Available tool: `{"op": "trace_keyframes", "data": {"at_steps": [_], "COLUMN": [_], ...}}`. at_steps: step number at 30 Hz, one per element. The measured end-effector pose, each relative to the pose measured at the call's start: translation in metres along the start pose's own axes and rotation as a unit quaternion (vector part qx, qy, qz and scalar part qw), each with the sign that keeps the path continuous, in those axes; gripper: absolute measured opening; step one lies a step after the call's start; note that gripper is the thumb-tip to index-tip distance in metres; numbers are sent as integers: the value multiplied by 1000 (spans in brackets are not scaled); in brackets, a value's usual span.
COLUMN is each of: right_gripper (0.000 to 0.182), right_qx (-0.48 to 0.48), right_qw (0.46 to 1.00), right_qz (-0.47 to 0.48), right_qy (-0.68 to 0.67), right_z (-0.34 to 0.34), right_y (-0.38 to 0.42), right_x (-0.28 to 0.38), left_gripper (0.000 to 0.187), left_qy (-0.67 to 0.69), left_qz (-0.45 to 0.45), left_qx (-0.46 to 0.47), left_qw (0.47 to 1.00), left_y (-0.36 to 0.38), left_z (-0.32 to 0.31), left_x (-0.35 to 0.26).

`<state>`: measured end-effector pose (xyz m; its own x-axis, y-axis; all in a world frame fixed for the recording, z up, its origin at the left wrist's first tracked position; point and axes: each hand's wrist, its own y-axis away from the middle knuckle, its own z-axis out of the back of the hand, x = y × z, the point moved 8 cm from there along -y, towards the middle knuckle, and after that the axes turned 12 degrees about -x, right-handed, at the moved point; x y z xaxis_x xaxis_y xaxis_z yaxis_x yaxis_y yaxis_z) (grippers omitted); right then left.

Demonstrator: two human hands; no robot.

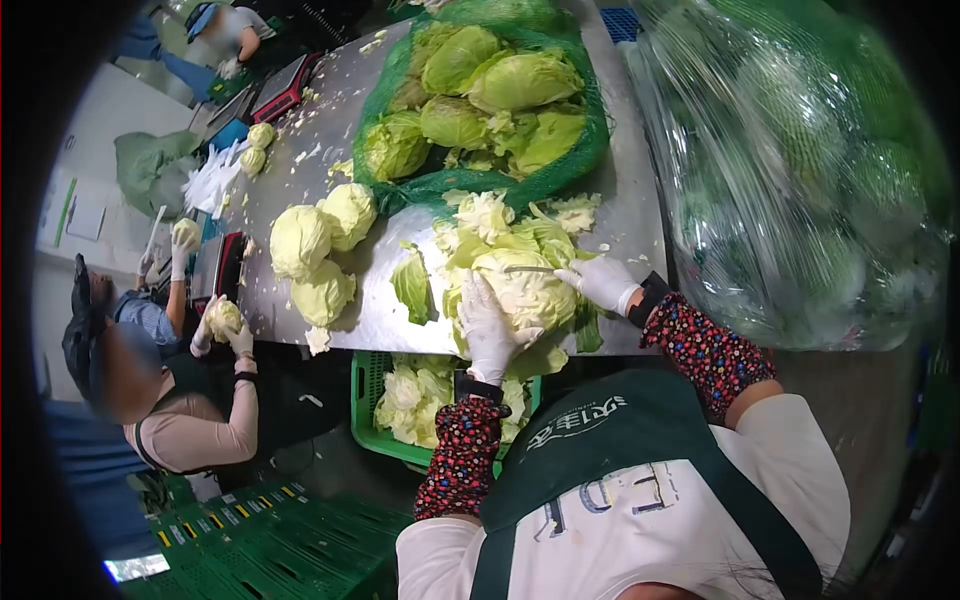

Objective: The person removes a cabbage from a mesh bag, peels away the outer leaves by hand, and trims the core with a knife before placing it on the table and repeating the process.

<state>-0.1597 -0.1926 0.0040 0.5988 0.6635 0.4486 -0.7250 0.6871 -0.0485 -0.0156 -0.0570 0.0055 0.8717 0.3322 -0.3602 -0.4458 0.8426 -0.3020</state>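
**Cabbage held and cut at the edge of the steel table**

The person's left hand [490,330], in a white glove, lies spread over the near side of a cabbage head [525,290], fingers open and pressed flat on the leaves, steadying it rather than closing round it. The right hand [598,282], also gloved, is closed round the handle of a knife [528,268]; the blade runs from that fist across the top of the cabbage, just beyond the left hand's fingertips. The cabbage sits at the near edge of the metal table [630,200], between the two hands and touching both.

Loose outer leaves [412,285] lie just left of the left hand and under the head. Directly below the left wrist, off the table edge, stands a green crate [362,400] holding cut cabbage pieces. Beyond the knife lies a green net sack [480,100] of whole cabbages, its mouth open toward the hands. Three trimmed heads [318,250] sit well to the left of the grip. To the right of the right forearm stands a clear plastic bag [800,180] of cabbages.

Further left, another person holds a small cabbage [224,318] in both gloved hands.
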Motion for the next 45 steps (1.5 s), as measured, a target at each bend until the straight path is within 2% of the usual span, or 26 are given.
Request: {"op": "trace_keyframes", "data": {"at_steps": [5, 6, 9, 11, 13, 14, 15, 16, 17, 19, 20, 22, 23, 24, 25, 26, 27, 29, 30, 33, 38, 45], "right_gripper": [53, 53, 54, 49, 56, 60, 64, 70, 67, 65, 54, 53, 52, 43, 43, 41, 39, 38, 38, 38, 38, 45], "right_qx": [-8, -8, -45, -31, -62, -36, -5, -6, -113, -116, -131, -121, -118, -117, -112, -107, -104, -93, -82, -62, -90, -34], "right_qw": [995, 995, 991, 987, 982, 903, 760, 760, 875, 952, 953, 965, 974, 983, 983, 987, 990, 991, 993, 995, 995, 997], "right_qz": [-61, -58, -94, -115, -121, -332, -519, -501, -355, -227, -195, -177, -157, -120, -121, -94, -68, -71, -68, -76, -37, 50], "right_qy": [-81, -81, -79, -111, -132, -270, -392, -414, -308, -168, -192, -148, -109, -76, -77, -75, -73, -59, -51, -26, -20, 47], "right_z": [-30, -35, -39, -47, -43, -54, -70, -93, -88, -56, -45, -21, -11, -7, -3, 3, 8, 9, 5, 5, 8, 16], "right_y": [-6, -6, -9, -14, -16, -7, 14, 5, -15, -8, -2, 18, 25, 33, 44, 54, 63, 76, 81, 88, 81, 37], "right_x": [-2, 0, -5, -13, -15, -38, -49, -78, -92, -64, -49, -25, -14, -5, 1, 11, 21, 27, 26, 24, 29, 42], "left_gripper": [134, 129, 126, 125, 124, 123, 123, 124, 125, 127, 128, 130, 130, 130, 130, 130, 130, 127, 121, 116, 112, 110], "left_qy": [-28, -8, -25, -20, -15, -35, -56, -74, -54, -37, -29, -30, -29, -3, 22, 29, 28, -4, -8, 16, 31, 6], "left_qz": [10, 5, 0, 1, 2, 12, 24, 13, -12, -14, -32, -73, -68, -54, -41, -55, -56, 75, 155, 194, 168, 135], "left_qx": [-45, -82, -97, -102, -109, -91, -73, -80, -94, -13, 12, 38, 37, 39, 42, -7, -3, -80, -70, -57, -44, -59], "left_qw": [999, 997, 995, 995, 994, 995, 996, 994, 994, 999, 999, 996, 997, 998, 998, 998, 998, 994, 985, 979, 984, 989], "left_y": [7, 9, 12, 12, 13, 15, 21, 28, 33, 33, 29, 12, 4, -1, -1, 4, 14, 29, 35, 40, 31, 28], "left_z": [3, 7, 5, 6, 9, 8, 8, 19, 21, 25, 24, 17, 20, 24, 25, 27, 20, 26, 23, 10, 17, 20], "left_x": [-3, -6, -11, -15, -21, -22, -23, -33, -35, -29, -21, -3, -1, 1, 3, 2, -3, -9, -11, -2, -7, -9]}}
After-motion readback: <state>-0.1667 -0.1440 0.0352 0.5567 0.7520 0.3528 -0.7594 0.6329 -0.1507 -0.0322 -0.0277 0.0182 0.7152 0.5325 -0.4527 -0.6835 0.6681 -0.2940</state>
